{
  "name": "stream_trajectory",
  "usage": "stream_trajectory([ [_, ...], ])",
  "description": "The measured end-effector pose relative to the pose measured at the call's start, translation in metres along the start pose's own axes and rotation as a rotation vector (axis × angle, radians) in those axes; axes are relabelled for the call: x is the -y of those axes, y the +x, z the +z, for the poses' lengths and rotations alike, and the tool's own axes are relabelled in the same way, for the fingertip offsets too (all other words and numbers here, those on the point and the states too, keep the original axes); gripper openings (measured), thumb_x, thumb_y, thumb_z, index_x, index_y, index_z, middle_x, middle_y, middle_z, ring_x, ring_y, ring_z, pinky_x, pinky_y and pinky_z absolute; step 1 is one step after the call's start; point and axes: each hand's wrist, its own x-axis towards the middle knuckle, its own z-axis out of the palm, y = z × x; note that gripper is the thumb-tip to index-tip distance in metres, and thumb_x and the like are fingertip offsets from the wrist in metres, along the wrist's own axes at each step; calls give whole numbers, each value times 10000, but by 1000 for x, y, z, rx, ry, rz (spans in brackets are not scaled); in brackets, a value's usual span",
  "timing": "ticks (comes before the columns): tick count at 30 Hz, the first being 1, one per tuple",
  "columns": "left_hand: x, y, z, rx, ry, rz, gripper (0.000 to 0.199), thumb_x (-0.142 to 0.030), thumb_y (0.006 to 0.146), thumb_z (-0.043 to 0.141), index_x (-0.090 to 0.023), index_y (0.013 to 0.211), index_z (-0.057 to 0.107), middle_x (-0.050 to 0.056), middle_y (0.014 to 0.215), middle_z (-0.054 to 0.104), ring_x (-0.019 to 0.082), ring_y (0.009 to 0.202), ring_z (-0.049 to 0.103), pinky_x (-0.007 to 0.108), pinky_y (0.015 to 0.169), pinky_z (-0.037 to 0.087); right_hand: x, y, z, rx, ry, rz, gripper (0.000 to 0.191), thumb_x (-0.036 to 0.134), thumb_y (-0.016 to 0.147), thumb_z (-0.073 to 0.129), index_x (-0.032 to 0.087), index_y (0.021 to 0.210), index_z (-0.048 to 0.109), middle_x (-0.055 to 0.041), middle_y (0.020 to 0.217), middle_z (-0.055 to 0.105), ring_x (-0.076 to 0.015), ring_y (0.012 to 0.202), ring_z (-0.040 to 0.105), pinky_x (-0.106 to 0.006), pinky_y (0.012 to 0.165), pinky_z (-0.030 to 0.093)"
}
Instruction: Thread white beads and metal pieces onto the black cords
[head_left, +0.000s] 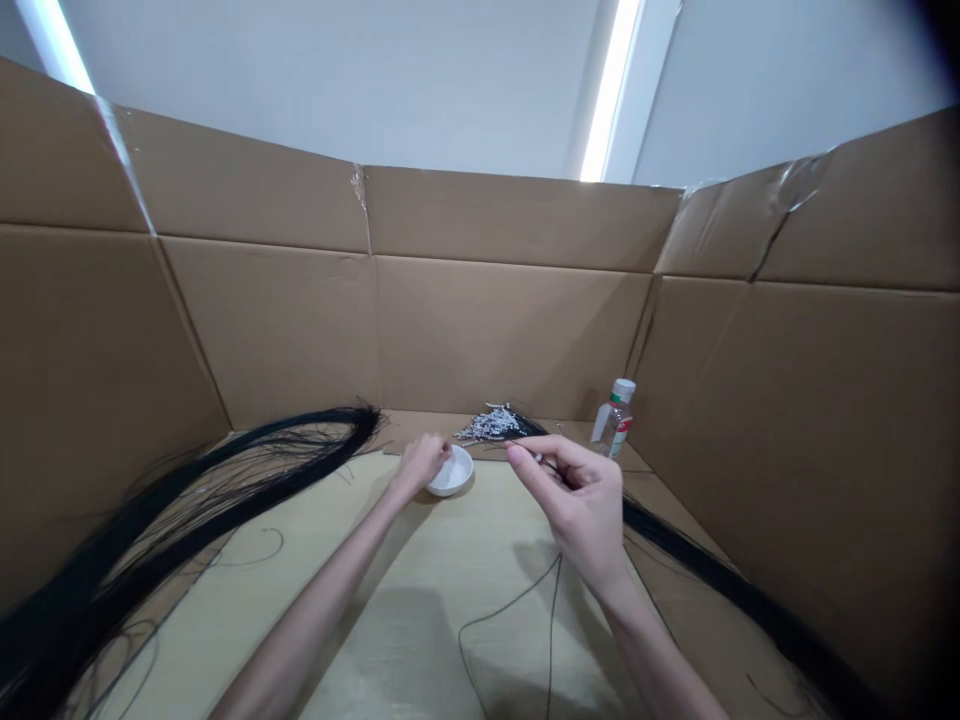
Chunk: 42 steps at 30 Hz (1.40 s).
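Note:
My left hand (424,461) reaches to a small white bowl (452,486), its fingers closed together over the left rim. What those fingers hold, if anything, is hidden. The bowl seems to contain something pale, too small to tell. Raised to the right of the bowl, my right hand (581,500) pinches a thin black cord (553,640) between thumb and forefinger. A short end of the cord sticks out leftward from the fingertips, and the long part hangs in a loop below the hand. Something small and white shows near the right fingers.
Behind the bowl lies a bundle of black cords with white beaded ends (491,424). A clear bottle with a white cap (615,420) stands back right. Thick hanks of black cord (247,500) run along the left and right. Cardboard walls (517,330) surround the pale board (405,590).

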Motion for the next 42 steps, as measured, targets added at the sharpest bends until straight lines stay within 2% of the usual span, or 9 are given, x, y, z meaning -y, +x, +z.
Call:
stream_trajectory([
  [4,-23,-15,-31,-109,-289,47,166,-291,1010,612,-132,983,650,93,999,716,214,963,693,380,889,570,-1,-3,-1,-37,-36,-34,158,304,884,748,184,790,792,26,541,485,-85,477,340,-236,433,237],
  [9,-75,-74,-70,-89,-620,137,285,-459,968,678,-189,1062,679,59,995,741,176,895,697,272,762,558,2,-13,3,-44,-112,-147,117,270,919,724,214,836,784,42,530,493,-90,442,339,-250,413,250],
  [12,-97,-106,-79,-18,-961,158,180,-380,930,777,-227,1020,747,19,945,753,130,872,692,220,771,549,6,-20,4,-71,-192,-256,79,233,924,721,220,868,777,62,506,464,-91,417,350,-261,420,313],
  [15,-110,-122,-80,13,-1083,179,97,-310,938,785,-245,1010,779,3,905,761,107,839,695,190,754,557,12,-25,3,-72,-241,-348,62,195,924,717,219,908,772,70,520,454,-85,413,355,-260,428,342],
  [20,-117,-128,-79,12,-1133,175,76,-282,934,792,-262,1007,785,-8,905,779,102,838,711,173,747,575,17,-29,2,-75,-312,-418,91,178,943,692,233,922,761,62,539,458,-88,416,369,-262,422,350],
  [31,-115,-124,-75,-9,-1139,206,46,-241,892,833,-249,928,804,-11,881,783,86,790,704,141,706,573,12,-29,3,-101,-400,-604,139,120,910,736,234,989,728,73,552,479,-78,432,411,-247,419,340],
  [42,-113,-123,-75,-24,-1181,246,80,-181,883,838,-237,910,787,-28,902,807,65,816,735,104,718,581,8,-26,4,-87,-364,-697,163,48,903,727,178,1002,724,95,559,402,-62,463,376,-249,457,336],
])
